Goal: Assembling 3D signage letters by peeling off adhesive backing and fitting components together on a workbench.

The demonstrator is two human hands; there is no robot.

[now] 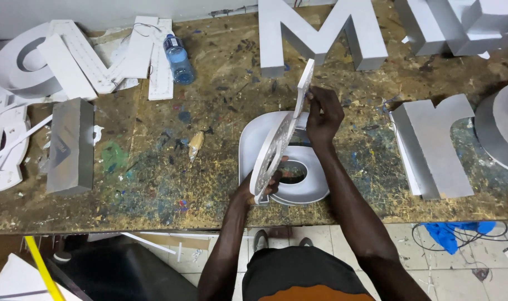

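I hold a flat white letter-shaped panel [280, 136] tilted up on its edge above a hollow grey-white letter shell [312, 184] that lies on the workbench [209, 184]. My left hand [263, 187] grips the panel's lower, rounded end near the bench's front edge. My right hand [321, 111] pinches the panel's upper end. Small dots run along the panel's inner face. The shell has a raised oval core in its middle, partly hidden by the panel.
Large silver letter shells [321, 33] [438, 145] stand at the back and right. White letter panels [81, 61] and a plastic bottle [179, 58] lie at the back left, a silver bar-shaped piece [70, 145] at left. Blue cloth [451, 231] lies on the floor.
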